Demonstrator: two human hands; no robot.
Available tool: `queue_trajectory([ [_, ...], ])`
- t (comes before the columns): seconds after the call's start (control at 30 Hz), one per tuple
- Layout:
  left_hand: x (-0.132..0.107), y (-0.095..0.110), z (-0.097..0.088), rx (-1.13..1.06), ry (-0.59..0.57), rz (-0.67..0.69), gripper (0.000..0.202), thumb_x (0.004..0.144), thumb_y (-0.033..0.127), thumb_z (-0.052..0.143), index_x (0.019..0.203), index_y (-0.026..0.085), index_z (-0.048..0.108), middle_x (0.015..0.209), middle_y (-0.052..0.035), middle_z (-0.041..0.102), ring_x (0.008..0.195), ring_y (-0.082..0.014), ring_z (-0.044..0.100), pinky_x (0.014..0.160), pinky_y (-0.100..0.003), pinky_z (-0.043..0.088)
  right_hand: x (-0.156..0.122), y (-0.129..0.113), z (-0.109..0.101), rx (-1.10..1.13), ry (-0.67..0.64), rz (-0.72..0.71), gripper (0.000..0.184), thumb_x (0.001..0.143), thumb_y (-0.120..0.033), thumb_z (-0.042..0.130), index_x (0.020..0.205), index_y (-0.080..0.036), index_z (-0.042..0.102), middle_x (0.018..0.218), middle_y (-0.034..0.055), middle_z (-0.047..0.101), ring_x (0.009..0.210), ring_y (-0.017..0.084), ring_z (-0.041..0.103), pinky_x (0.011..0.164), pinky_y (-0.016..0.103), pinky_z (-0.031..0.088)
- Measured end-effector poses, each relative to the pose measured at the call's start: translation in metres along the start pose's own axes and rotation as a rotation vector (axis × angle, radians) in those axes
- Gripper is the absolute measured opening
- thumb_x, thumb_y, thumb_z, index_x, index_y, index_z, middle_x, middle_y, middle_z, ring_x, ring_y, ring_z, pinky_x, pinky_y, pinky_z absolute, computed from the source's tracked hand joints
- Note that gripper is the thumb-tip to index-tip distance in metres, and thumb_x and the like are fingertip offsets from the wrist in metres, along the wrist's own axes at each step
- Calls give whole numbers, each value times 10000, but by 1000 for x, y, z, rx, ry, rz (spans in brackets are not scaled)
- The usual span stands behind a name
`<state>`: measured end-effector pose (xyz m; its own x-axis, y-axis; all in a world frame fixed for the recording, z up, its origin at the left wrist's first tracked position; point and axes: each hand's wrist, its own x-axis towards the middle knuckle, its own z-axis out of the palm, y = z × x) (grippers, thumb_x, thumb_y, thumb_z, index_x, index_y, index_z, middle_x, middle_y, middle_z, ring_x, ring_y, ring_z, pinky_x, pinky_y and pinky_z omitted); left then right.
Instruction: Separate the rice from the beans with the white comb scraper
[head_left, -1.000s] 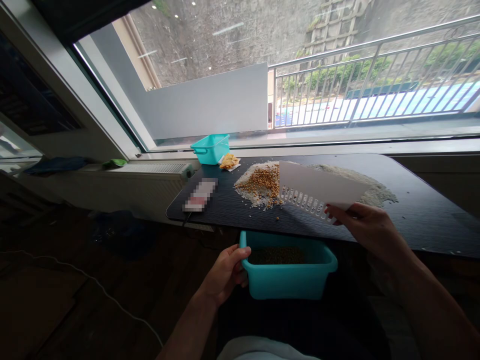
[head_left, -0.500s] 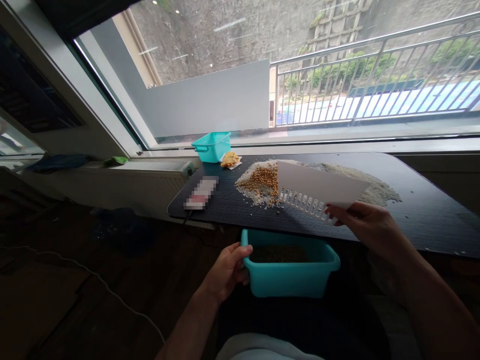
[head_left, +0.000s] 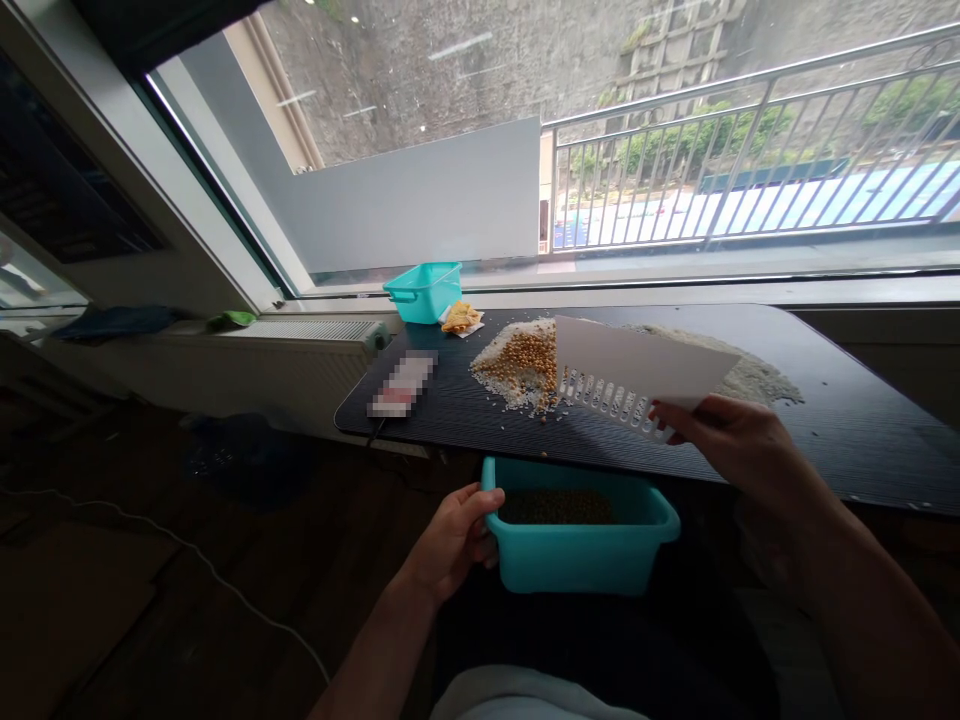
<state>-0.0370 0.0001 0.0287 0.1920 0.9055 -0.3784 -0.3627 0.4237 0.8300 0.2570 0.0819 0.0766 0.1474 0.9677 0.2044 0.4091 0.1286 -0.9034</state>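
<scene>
My left hand grips the left rim of a teal plastic tub held just below the table's front edge; dark beans lie in its bottom. My right hand pinches the corner of a white slotted plastic scoop, tilted with its slotted edge against the tabletop. Left of the scoop sits a heap of yellow beans mixed with white rice, which spreads out behind the scoop. A couple of stray beans lie near the table's front edge.
The black table runs along a large window. At its far left corner stand a second teal tub and a yellow packet. A flat blurred object lies at the left. A white radiator and a floor cable are at left.
The scoop has lifted and shifted very slightly with my right hand; the bean heap edge looks a little more gathered. My left hand and the tub stay put.
</scene>
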Motion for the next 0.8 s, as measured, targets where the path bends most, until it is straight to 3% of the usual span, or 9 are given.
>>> queue_trajectory([
  [0.2, 0, -1, -1, -14, -6, 4, 539, 577, 516, 879, 572, 209, 436, 434, 113, 366, 360, -45, 338, 382, -203, 317, 8, 0, 4, 29, -41, 11, 403, 567, -626, 800, 639, -233, 745, 601, 26, 709, 518, 189, 634, 551, 371, 545],
  [0.4, 0, -1, -2, -35, -9, 0, 528, 580, 500, 885, 577, 204, 448, 436, 110, 379, 365, -47, 346, 380, -201, 326, 2, 5, -2, 82, -44, -43, 398, 611, -632, 806, 659, -238, 766, 634, 41, 724, 529, 187, 634, 545, 373, 559],
  [0.63, 1, -2, -3, -30, -5, 2, 534, 575, 504, 883, 568, 207, 440, 419, 114, 362, 359, -45, 333, 377, -200, 324, 10, 3, 9, 118, -88, -7, 339, 598, -565, 842, 664, -240, 773, 640, 27, 726, 535, 172, 629, 551, 358, 581],
  [0.8, 1, -3, -5, -43, -17, 7, 519, 600, 489, 878, 580, 206, 444, 431, 113, 368, 365, -45, 335, 381, -198, 327, 7, 14, 4, 126, -108, -12, 428, 581, -643, 828, 694, -232, 792, 666, 47, 735, 549, 180, 634, 544, 364, 578],
])
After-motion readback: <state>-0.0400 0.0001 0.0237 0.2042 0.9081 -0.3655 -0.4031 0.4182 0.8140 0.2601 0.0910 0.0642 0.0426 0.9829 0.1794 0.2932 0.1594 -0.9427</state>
